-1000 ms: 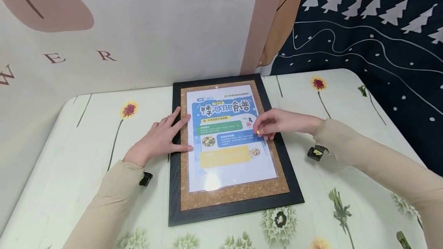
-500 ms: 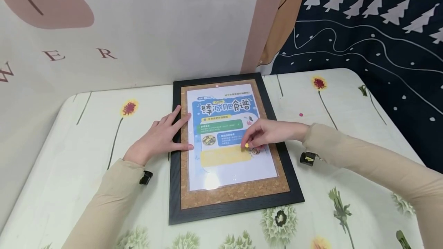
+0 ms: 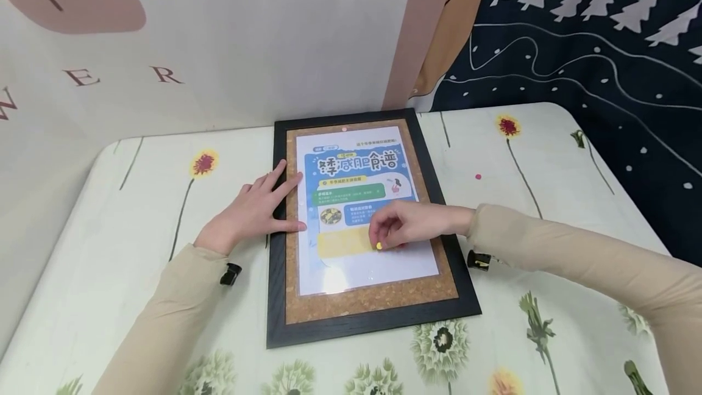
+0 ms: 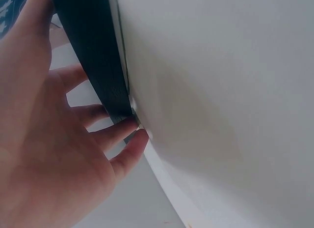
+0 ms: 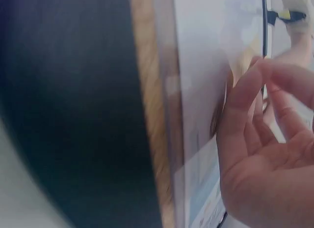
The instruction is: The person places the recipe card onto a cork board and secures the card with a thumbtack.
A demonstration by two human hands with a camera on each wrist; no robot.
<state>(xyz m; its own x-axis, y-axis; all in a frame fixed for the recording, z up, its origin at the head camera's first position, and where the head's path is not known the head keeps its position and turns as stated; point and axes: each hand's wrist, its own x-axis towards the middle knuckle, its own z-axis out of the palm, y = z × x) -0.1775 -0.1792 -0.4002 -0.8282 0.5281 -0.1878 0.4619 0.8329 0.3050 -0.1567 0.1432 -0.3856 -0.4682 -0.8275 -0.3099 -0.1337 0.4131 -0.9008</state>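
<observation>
The right hand (image 3: 408, 224) pinches one small round yellow pin (image 3: 379, 246) over one glossy printed sheet (image 3: 351, 194), partly hiding it, on one black-framed cork board (image 3: 373, 298) touched by the spread left hand (image 3: 252, 206), two pink dots (image 3: 478, 177) nearby.

- The head view is bright and evenly lit, its pale table (image 3: 123, 224) showing only faint, soft shadows beside the sleeves.
- A white glare patch burns out the lower part of the glossy printed sheet (image 3: 356, 185); fine text there is unreadable.
- The yellow pin (image 3: 379, 246) is too small for detail.
- The left wrist view is dimmer and greyish, with a broad soft shadow across the pale surface (image 4: 196, 110).
- In the right wrist view, haze softens everything; the black frame (image 5: 73, 100) blurs and bows near the edge.
</observation>
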